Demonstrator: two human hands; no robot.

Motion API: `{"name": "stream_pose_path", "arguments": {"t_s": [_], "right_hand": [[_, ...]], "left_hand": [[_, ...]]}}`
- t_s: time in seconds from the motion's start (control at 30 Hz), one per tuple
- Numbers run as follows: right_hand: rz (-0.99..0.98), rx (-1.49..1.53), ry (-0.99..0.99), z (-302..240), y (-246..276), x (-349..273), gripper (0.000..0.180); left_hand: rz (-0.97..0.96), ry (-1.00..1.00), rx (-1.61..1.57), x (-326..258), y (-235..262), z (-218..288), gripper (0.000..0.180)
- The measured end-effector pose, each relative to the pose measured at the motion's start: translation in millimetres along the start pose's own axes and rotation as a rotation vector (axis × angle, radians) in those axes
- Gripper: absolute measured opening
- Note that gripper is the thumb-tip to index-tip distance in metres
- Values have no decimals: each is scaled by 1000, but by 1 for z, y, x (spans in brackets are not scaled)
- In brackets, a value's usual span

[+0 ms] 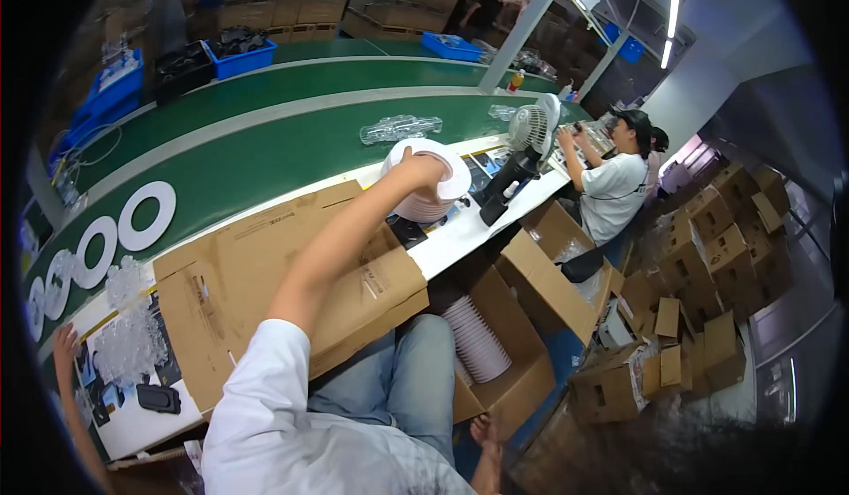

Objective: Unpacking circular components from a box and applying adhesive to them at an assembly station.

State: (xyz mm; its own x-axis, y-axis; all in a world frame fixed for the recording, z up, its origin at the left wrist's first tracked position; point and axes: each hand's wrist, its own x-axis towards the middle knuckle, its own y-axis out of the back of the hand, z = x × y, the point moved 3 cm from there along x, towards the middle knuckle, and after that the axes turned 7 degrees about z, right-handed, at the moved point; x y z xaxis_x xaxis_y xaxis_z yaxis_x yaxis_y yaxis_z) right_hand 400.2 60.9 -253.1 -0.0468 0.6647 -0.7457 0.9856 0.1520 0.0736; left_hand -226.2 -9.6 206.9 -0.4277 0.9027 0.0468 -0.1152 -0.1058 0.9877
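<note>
My left arm stretches over a flat brown cardboard carton on the bench. My left hand is closed on a stack of flat white rings, its fingers reaching into the centre hole and partly hidden. My right hand is low beside an open carton; its fingers are loosely bent and apart, with nothing visible in them. Inside that carton lies a long row of white rings. Several single white rings rest on the green conveyor belt at the left.
A black-and-white fan stands right of the stack. Clear plastic pieces and a black case lie at the left, near another person's hand. At right sits a co-worker; cartons are piled behind.
</note>
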Motion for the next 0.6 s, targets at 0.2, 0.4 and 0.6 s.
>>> {"name": "stream_pose_path", "arguments": {"t_s": [0.2,0.4,0.6], "right_hand": [[74,-9,-245,61,18,20,23],[-22,-62,66,22,22,27,17],[98,-478,1111,-128,-87,-47,19]], "left_hand": [[278,27,31,-19,0,-12,52],[315,236,109,-94,37,-22,47],[303,288,153,-139,12,-61,51]]}}
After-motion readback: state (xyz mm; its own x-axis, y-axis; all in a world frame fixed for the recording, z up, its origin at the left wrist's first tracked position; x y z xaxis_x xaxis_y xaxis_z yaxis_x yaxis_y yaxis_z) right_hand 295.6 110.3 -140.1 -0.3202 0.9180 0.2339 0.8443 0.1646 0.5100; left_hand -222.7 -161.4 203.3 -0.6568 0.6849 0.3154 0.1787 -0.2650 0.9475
